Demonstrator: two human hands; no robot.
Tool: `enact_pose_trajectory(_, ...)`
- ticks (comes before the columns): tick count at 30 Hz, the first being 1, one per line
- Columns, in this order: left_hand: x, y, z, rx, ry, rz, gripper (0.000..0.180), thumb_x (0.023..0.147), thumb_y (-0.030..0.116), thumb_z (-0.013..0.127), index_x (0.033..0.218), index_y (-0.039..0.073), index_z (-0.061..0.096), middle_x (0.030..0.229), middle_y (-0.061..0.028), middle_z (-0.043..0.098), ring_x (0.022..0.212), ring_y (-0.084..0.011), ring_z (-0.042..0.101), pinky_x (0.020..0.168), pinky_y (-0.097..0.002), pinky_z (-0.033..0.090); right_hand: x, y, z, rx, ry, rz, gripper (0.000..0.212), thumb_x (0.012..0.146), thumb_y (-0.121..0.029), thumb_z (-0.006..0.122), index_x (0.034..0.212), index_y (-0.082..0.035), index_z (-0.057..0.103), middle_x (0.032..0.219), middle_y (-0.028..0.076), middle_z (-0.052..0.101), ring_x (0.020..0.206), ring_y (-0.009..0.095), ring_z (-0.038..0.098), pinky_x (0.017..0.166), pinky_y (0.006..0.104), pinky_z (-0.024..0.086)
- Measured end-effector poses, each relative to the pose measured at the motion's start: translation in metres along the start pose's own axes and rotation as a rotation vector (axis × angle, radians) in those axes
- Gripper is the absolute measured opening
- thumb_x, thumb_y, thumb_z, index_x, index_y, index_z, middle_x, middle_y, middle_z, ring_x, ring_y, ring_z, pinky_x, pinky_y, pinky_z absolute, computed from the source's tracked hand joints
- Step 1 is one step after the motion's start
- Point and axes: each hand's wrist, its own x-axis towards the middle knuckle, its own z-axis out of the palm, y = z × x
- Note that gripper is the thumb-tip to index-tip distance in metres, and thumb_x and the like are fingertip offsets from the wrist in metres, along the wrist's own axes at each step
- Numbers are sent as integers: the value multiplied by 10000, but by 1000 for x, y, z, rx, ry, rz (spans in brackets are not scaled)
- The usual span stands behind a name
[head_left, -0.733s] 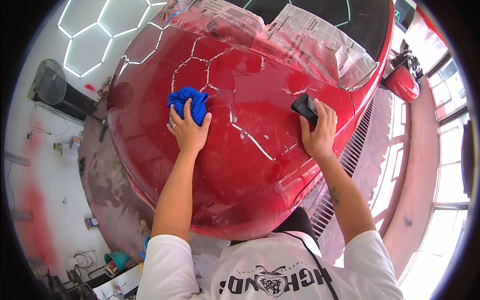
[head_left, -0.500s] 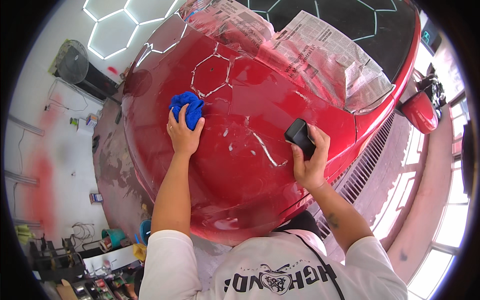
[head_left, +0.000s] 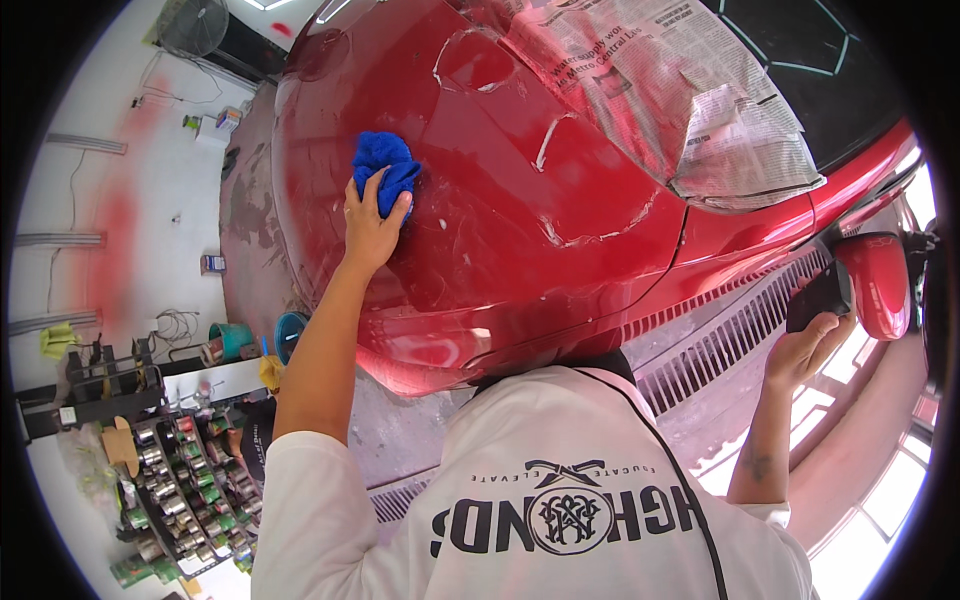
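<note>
Blue cloth (head_left: 384, 168) is set on the red hood (head_left: 500, 270), all bunched up, probably so it can be gripped easily and bare fingers kept off the surface. It's held by the left hand (head_left: 373, 225), fingers curled over the folds. A black block (head_left: 820, 297) is gripped in the right hand (head_left: 803, 348), way out past the hood's side, likely so room is left for the cloth. It's seen right beside the red mirror (head_left: 885, 290), though whether they touch can't be told. Newspaper (head_left: 680, 100) is spread over the hood's rear edge and the foot of the dark windshield (head_left: 830, 70), presumably as a shield
</note>
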Motion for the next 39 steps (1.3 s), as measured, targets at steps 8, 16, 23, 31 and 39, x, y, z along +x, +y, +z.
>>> enact_pose_trajectory(8,-30,116,42,-2,200,142,793,926,608,845,1572,224,590,1675,-376,367,1520,-602,391,1250,-763,287,15,-9,4,-71,-147,-82,574,1195,-218,613,1664,16,380,1436,166,645,1235,204,652,1021,307,519)
enact_pose_trajectory(16,-27,277,64,6,-39,131,886,930,682,797,1663,271,517,1756,-354,277,1598,-627,306,1280,-815,221,31,-36,69,-5,-315,-169,531,1133,-138,698,1611,16,526,1488,142,612,1313,221,619,1135,357,483)
enact_pose_trajectory(23,-72,181,47,13,185,276,807,877,597,884,1549,234,624,1600,-294,504,1482,-506,510,1217,-748,370,26,-19,15,-159,-220,-52,520,1127,-174,731,1584,11,564,1402,106,660,1242,178,641,1078,322,509)
enact_pose_trajectory(31,-60,59,19,73,197,-23,874,912,605,867,1628,227,542,1657,-320,446,1478,-546,508,1227,-694,384,-38,-44,-83,-408,79,39,637,1045,-198,848,1583,-4,568,1404,148,682,1279,235,657,1134,382,507)
enact_pose_trajectory(39,-41,32,15,408,256,75,972,871,671,869,1678,283,492,1771,-311,326,1575,-558,429,1236,-745,372,-124,-105,-111,-636,148,87,648,1038,-143,833,1611,-27,554,1429,156,670,1353,297,629,1179,433,493)
